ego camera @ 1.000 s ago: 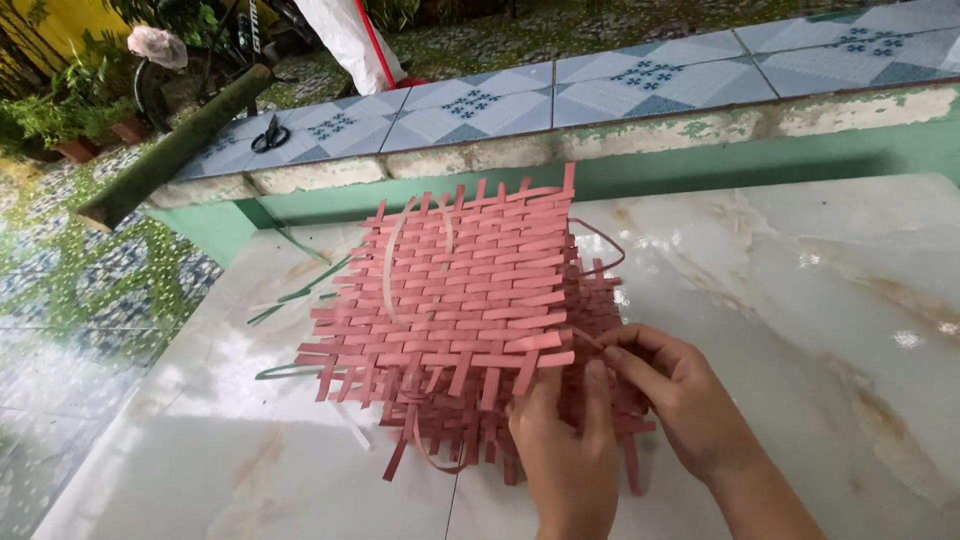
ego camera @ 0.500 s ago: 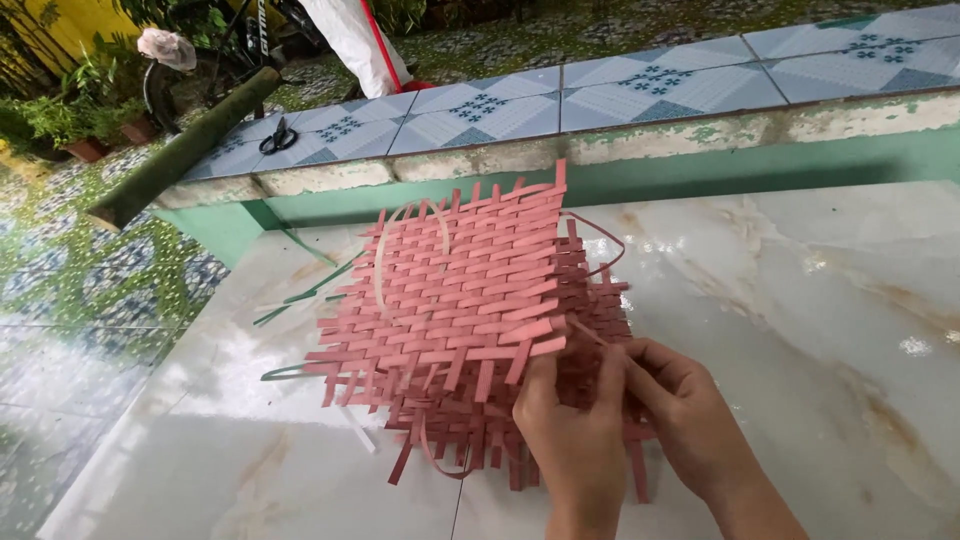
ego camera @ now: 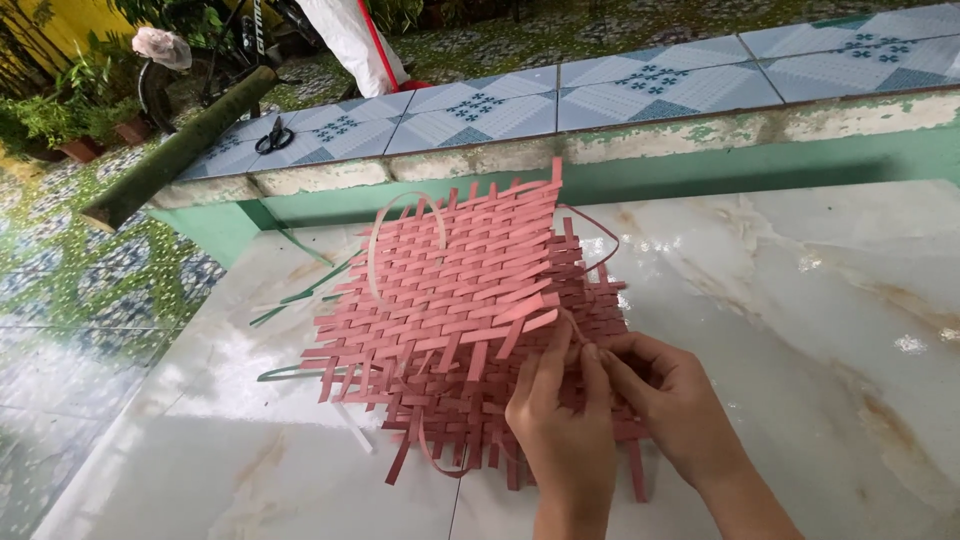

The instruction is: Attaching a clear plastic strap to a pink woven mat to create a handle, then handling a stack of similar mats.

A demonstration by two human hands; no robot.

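Observation:
A basket-like weave of pink flat strips (ego camera: 450, 300) lies on the glossy marble floor (ego camera: 800, 330), its loose strip ends sticking out on all sides. My left hand (ego camera: 560, 420) and my right hand (ego camera: 670, 400) meet at its near right edge. Both pinch the same thin pink strip (ego camera: 572, 325), fingertips touching, where it enters the weave. A pale loop of strip (ego camera: 375, 250) arcs up at the weave's left side. The part of the weave under my hands is hidden.
Green strips (ego camera: 300, 295) lie on the floor left of the weave. A low tiled wall (ego camera: 620, 100) runs behind it, with black scissors (ego camera: 273, 138) and a thick green bamboo pole (ego camera: 170, 160) on it. Potted plants (ego camera: 70, 125) stand at far left.
My hands stay at the near right edge and have shifted slightly while working the strip. The weave has turned a little; the view has dipped slightly.

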